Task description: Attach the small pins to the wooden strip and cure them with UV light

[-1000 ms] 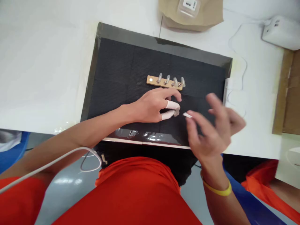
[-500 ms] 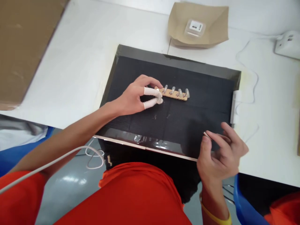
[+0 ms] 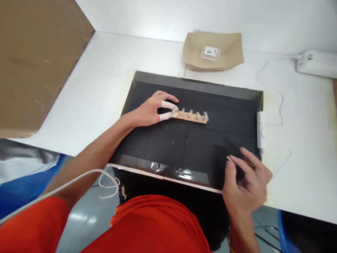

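My left hand (image 3: 152,109), with white finger cots on thumb and index finger, pinches a small translucent curved piece (image 3: 174,111) at the left end of a tan strip (image 3: 185,116). Its other fingers stretch over the black mat. Several similar clear pieces (image 3: 190,113) stand in a row along the strip, with small shiny spots at their bases. Over the mat's near right corner, my right hand (image 3: 247,179) is raised, thumb and index finger closed on a small thin shiny piece (image 3: 230,160). Its exact kind is too small to tell.
The strip lies on a black ribbed mat (image 3: 163,140) with taped edges. Behind it stands a brown paper tray (image 3: 189,52) holding a clear labelled box (image 3: 210,52). A white power strip (image 3: 316,63) is at the right, cardboard (image 3: 39,63) at the left. A white cable (image 3: 79,174) crosses my left arm.
My left hand has brought the translucent piece from just in front of the strip to its left end. The right hand keeps its pinch and has hardly moved. The view has tilted up.
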### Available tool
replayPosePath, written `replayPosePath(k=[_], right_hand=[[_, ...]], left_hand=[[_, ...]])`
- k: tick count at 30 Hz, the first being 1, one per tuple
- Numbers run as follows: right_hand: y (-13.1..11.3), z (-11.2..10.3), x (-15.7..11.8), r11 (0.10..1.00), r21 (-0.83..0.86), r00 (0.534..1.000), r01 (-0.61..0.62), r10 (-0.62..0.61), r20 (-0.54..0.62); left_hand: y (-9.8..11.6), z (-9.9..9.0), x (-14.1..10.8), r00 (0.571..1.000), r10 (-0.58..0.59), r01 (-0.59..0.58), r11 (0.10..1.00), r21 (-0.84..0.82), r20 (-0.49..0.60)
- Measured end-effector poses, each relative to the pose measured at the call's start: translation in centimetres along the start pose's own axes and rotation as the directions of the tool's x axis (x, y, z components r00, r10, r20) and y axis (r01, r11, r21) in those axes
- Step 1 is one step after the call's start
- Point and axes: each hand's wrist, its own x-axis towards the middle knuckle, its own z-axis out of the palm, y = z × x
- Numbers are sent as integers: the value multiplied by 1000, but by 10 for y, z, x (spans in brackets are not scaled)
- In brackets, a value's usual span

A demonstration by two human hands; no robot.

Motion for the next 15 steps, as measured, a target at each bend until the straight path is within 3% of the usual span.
replayPosePath(k=[8, 15], right_hand=[[-5, 1, 8, 992, -26, 987, 125, -121, 107], [30, 18, 71, 957, -42, 931, 288, -269, 247]], left_hand=[[-3, 3, -5, 999, 22, -22, 1000, 1, -42], [-4, 7, -4, 997, 34, -37, 999, -34, -73]])
